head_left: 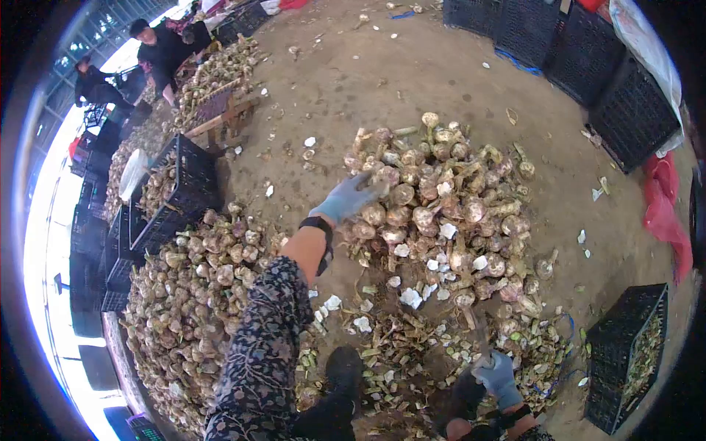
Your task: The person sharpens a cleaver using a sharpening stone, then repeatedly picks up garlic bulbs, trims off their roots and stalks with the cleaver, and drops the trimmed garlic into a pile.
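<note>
My left hand (347, 200), in a pale blue-grey glove, reaches onto the near left side of a heap of garlic bulbs (425, 217). Its fingers are stretched out over the bulbs and touch them; the fingertips are slightly blurred. My right hand (498, 376), gloved alike, is low in view near my knee, closed around a thin-bladed tool (482, 339) pointing up toward the heap. The tool's handle is hidden in the fist. Cut stalks and trimmings (401, 344) lie between my legs, with white skin pieces (410, 298) scattered among them.
A second garlic pile (198, 294) lies to my left, beside a black crate (180, 192) of bulbs. Another crate (625, 353) holding trimmings stands at right. Black crates (581, 62) line the far right, near red netting (665, 209). Two people work at upper left.
</note>
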A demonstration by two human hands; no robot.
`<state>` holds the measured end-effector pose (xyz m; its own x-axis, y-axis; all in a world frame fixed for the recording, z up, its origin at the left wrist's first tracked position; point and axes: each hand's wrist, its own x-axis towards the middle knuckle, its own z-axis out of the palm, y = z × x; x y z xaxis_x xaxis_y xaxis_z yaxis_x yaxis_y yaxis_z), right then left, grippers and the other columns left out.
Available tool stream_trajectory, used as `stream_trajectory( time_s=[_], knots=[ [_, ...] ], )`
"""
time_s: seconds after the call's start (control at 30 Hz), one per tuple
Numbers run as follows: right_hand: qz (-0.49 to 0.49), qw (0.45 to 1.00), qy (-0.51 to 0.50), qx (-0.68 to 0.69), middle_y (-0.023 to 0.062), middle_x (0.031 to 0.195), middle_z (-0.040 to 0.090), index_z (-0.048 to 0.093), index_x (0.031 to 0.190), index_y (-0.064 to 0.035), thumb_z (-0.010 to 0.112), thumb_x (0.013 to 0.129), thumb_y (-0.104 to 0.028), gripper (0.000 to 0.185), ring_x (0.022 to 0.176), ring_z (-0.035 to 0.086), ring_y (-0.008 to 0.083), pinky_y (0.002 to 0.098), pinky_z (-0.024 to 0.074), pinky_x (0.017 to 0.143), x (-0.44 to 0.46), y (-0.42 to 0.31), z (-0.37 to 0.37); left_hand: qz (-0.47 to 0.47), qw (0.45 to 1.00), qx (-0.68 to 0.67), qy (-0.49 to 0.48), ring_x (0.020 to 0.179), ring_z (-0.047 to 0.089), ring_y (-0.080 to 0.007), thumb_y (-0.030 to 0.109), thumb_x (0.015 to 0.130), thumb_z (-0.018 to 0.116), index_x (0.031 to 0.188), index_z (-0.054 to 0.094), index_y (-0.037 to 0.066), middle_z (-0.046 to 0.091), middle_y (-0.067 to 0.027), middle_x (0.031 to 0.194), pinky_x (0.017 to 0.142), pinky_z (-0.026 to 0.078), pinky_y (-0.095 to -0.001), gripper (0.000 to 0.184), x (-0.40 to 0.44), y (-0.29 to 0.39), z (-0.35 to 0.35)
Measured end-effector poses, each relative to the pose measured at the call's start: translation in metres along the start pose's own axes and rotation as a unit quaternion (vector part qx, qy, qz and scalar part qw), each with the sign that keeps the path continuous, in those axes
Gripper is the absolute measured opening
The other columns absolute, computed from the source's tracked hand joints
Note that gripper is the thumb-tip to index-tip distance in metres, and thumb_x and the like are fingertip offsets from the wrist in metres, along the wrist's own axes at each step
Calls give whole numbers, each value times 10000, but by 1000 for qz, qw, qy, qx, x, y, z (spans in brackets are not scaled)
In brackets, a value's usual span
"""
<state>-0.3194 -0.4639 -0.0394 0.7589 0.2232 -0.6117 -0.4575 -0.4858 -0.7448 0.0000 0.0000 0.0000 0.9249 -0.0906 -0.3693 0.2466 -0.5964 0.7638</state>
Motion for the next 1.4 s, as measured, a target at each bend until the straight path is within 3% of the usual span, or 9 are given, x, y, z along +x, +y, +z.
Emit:
stream_trajectory(
  time_s=[0.27, 0.37, 0.63, 0.9, 0.97, 1.0, 1.1, 1.23, 1.4],
  knots=[
    [68, 964, 41, 253, 63, 690, 604, 568, 830, -6, 692, 680, -15, 195, 555, 571, 152, 292, 455, 493, 21, -53, -4, -30, 991, 127, 6, 1222, 420, -396, 504, 614, 759, 1378, 376, 131, 356, -266, 1344, 997, 394, -399, 933, -54, 14, 46],
    [-16, 997, 76, 3, 56, 692, 610, 584, 822, -21, 715, 655, -81, 220, 587, 576, 158, 298, 471, 557, 35, -28, 6, 45, 990, 124, 43, 1219, 416, -403, 436, 593, 793, 1357, 412, 147, 355, -261, 1339, 994, 396, -394, 902, -98, -16, 87],
    [48, 994, 63, 75, 49, 671, 600, 583, 819, 1, 735, 626, -188, 309, 606, 551, 114, 290, 462, 590, 7, -41, 27, -2, 975, 221, -35, 1152, 467, -413, 373, 706, 704, 1358, 381, 293, 356, -235, 1328, 911, 451, -437, 732, -205, 17, 151],
    [-37, 990, 133, 10, 184, 868, 626, 580, 961, 14, 696, 671, -293, 438, 802, 613, 340, 380, 480, 714, -9, -15, 45, -37, 998, -15, -50, 1012, 573, -323, 255, 801, 628, 1317, 401, 18, 495, -191, 1235, 870, 463, -393, 611, -262, -11, 141],
    [-66, 966, 186, -165, 196, 813, 602, 583, 937, -30, 682, 690, -321, 394, 775, 589, 385, 426, 475, 693, -35, -38, 26, 211, 972, 89, 59, 978, 576, -285, 172, 817, 620, 1283, 422, -29, 519, -172, 1202, 865, 458, -351, 546, -279, -76, 143],
    [-15, 959, 243, -145, 206, 806, 590, 580, 908, -43, 668, 702, -312, 350, 769, 580, 393, 435, 470, 684, -55, -49, 16, 107, 985, -112, 71, 1019, 552, -268, 128, 807, 627, 1266, 436, -43, 521, -167, 1200, 864, 457, -346, 525, -275, -93, 150],
    [169, 887, 404, -148, 203, 809, 588, 573, 853, -59, 633, 726, -276, 258, 779, 577, 389, 435, 467, 677, -141, 20, -10, -20, 999, -30, 12, 1178, 463, -251, 107, 806, 641, 1336, 385, -24, 489, -151, 1276, 935, 417, -332, 603, -273, -17, 150],
    [332, 776, 409, -346, 149, 943, 624, 633, 904, -94, 582, 757, -213, 196, 852, 595, 339, 418, 478, 715, -220, 181, -16, 93, 995, -38, 27, 1180, 471, -258, 136, 828, 633, 1330, 406, -14, 489, -148, 1278, 951, 406, -339, 571, -274, -19, 164],
    [443, 760, 462, -110, 173, 1008, 612, 606, 1009, -39, 626, 729, -225, 337, 897, 598, 350, 448, 477, 756, -229, 183, 11, 134, 990, 24, -25, 1124, 514, -241, 133, 823, 644, 1241, 498, 1, 560, -138, 1190, 965, 386, -349, 462, -278, 35, 186]
  ],
)
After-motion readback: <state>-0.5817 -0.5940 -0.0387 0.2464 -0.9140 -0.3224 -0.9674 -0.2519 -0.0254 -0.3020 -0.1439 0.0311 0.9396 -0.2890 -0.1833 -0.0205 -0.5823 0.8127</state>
